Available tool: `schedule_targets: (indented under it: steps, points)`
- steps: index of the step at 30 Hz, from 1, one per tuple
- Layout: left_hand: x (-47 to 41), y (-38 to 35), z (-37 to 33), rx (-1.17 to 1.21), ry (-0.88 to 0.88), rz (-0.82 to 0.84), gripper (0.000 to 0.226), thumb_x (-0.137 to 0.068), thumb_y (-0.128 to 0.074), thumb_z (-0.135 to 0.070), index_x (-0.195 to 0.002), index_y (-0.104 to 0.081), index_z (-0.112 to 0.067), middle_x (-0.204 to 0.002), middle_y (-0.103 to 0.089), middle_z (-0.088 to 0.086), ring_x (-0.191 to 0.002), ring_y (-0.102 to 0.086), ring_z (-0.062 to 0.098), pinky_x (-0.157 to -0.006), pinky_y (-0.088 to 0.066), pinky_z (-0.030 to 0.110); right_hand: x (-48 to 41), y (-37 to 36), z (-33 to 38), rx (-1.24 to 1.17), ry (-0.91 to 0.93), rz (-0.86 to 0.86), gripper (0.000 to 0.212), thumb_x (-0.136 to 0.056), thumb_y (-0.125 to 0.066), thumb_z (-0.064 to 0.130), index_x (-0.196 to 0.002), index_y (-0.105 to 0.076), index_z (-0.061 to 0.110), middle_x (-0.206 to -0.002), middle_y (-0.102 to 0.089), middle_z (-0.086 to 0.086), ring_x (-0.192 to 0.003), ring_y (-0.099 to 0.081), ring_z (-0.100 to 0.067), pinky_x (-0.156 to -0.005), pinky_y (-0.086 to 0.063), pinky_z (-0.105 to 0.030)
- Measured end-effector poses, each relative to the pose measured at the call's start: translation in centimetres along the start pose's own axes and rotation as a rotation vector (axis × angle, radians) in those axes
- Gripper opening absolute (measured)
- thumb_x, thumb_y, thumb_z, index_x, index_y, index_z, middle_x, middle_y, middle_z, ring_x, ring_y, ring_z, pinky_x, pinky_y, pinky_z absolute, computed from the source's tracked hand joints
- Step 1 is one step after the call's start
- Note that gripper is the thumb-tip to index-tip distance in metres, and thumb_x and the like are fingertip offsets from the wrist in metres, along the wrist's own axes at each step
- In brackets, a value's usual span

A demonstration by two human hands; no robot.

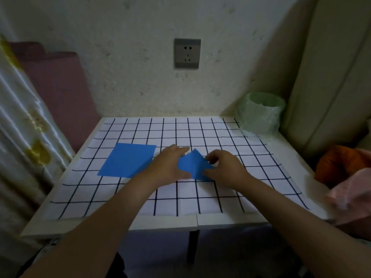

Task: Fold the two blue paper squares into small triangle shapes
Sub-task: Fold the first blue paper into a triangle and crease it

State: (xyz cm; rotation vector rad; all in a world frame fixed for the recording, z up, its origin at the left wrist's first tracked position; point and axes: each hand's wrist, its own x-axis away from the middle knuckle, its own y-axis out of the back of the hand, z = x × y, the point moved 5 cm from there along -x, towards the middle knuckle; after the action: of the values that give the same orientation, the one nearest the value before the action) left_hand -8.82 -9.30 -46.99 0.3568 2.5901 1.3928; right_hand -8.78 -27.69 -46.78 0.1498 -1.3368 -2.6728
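Note:
One blue paper square point(128, 160) lies flat and unfolded on the gridded table cover, left of centre. A second blue paper point(193, 165) sits between my hands, folded into a peaked triangle-like shape with its tip pointing away from me. My left hand point(170, 164) lies along the paper's left edge, fingers extended and thumb at the lower corner. My right hand point(224, 167) is at its right side, fingers curled, pinching the right edge. The paper's near corner is hidden under my hands.
A white table point(164, 223) carries the black-grid cover point(180, 133). A green plastic-lined bin point(261, 113) stands at the back right corner. Pink and orange cloth point(345, 177) lies at the right; a curtain point(26, 125) hangs at the left. A wall socket point(187, 53) is behind.

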Motion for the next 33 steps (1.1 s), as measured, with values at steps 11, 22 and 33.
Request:
schedule_targets:
  steps: [11,22,33]
  points:
    - [-0.3,3.3,-0.7,0.02,-0.307,-0.356,0.033,-0.078,-0.077,-0.003,-0.104,-0.068,-0.021,-0.108,-0.058,-0.007,-0.103,-0.053,0.011,-0.088,-0.046,0.024,-1.2,1.8,0.2,-0.158,0.251,-0.197,0.018,-0.081,-0.073,0.008,-0.079,-0.065,0.024,-0.089,-0.069,0.012,-0.083,-0.063,0.003,-0.074,-0.05,-0.009]
    - [1.3,0.1,1.4,-0.07,-0.183,-0.055,0.036,-0.088,-0.071,-0.028,-0.123,-0.066,-0.031,-0.134,-0.058,-0.015,-0.124,-0.047,0.001,-0.102,-0.031,0.011,-0.9,-0.5,0.3,0.366,0.522,-0.088,0.022,-0.075,-0.067,0.015,-0.095,-0.063,0.024,-0.097,-0.069,0.004,-0.073,-0.052,-0.014,-0.078,-0.042,-0.028]
    - [2.5,-0.1,1.7,0.037,-0.151,-0.076,0.015,-0.081,-0.079,-0.033,-0.094,-0.071,-0.034,-0.134,-0.059,-0.013,-0.127,-0.042,-0.004,-0.109,-0.03,0.017,0.6,-0.9,0.9,0.27,0.579,0.059,0.028,-0.086,-0.07,0.036,-0.11,-0.075,0.023,-0.126,-0.065,0.003,-0.115,-0.06,-0.009,-0.097,-0.048,-0.029]
